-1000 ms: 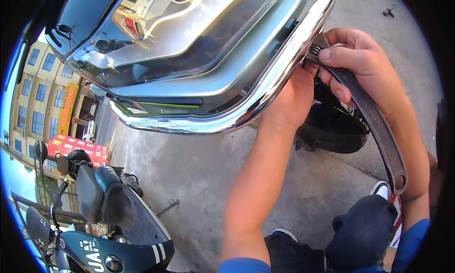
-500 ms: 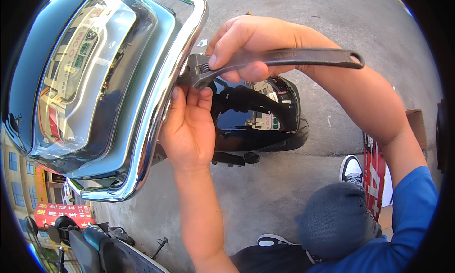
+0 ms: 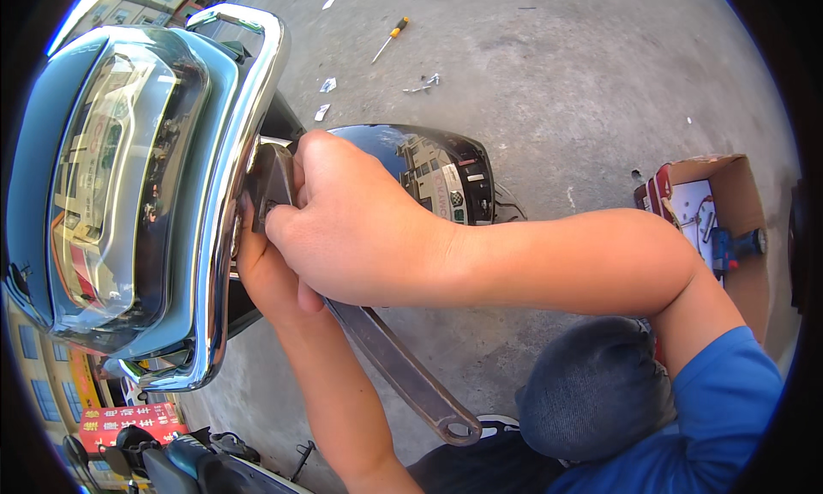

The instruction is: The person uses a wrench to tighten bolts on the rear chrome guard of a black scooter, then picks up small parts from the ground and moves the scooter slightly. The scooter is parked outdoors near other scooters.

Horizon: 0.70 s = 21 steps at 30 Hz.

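Observation:
My right hand (image 3: 360, 224) is closed around a dark adjustable wrench (image 3: 399, 361). The wrench's head lies against the chrome bar (image 3: 225, 172) in front of a blue scooter's headlight (image 3: 111, 181), and its handle slants down toward my knee. Partly behind my right hand, my left hand (image 3: 264, 275) reaches up to the inner side of the bar, close to the wrench head. Its fingers bend in there and are mostly covered; what they hold is hidden. The part inside the wrench's jaws cannot be seen either.
The scooter's glossy black part (image 3: 394, 155) lies beyond my right hand. On the concrete are a yellow-handled screwdriver (image 3: 395, 35) and paper scraps (image 3: 328, 85). An open cardboard box (image 3: 746, 202) with tools stands at right; another scooter (image 3: 189, 464) is at lower left.
The wrench handle has swung from pointing right to pointing down toward my knee. My right hand has turned over with it and now covers much of my left hand. The view has shifted.

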Each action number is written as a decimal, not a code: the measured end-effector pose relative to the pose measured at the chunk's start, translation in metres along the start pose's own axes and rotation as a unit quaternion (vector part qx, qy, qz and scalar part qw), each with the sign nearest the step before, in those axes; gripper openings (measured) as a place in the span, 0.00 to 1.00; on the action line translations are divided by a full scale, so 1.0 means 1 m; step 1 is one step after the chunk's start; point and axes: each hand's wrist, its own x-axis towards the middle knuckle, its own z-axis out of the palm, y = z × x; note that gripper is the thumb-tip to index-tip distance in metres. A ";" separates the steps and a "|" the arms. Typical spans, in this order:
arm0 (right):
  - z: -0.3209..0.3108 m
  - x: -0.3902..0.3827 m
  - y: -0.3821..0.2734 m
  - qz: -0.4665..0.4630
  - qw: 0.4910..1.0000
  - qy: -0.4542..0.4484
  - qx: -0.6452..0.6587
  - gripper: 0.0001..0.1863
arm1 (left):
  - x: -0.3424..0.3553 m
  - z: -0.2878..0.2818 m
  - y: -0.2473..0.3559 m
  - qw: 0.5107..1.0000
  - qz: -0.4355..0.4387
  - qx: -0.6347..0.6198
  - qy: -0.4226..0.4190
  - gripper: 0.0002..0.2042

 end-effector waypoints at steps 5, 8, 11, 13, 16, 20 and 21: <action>0.006 -0.005 0.008 0.004 1.000 0.017 0.007 0.11 | 0.005 -0.011 0.001 0.999 0.011 0.053 -0.011 0.21; 0.019 -0.002 0.014 -0.028 0.997 0.065 -0.016 0.12 | 0.009 -0.022 0.008 0.997 -0.001 0.067 -0.036 0.21; 0.032 0.004 0.024 -0.051 0.992 0.109 -0.027 0.13 | 0.012 -0.030 0.011 0.996 -0.010 0.073 -0.046 0.21; 0.039 0.007 0.029 -0.066 0.988 0.137 -0.034 0.13 | 0.013 -0.033 0.009 0.997 -0.012 0.072 -0.038 0.21; 0.038 0.009 0.030 -0.093 0.978 0.174 -0.063 0.14 | 0.011 -0.033 0.004 0.998 -0.006 0.068 -0.013 0.21; 0.022 0.010 0.023 -0.021 0.995 0.099 0.011 0.10 | 0.010 -0.031 -0.003 0.998 0.001 0.065 0.014 0.21; 0.021 0.010 0.021 0.001 0.996 0.081 0.030 0.10 | 0.011 -0.032 -0.003 0.998 0.001 0.064 0.017 0.21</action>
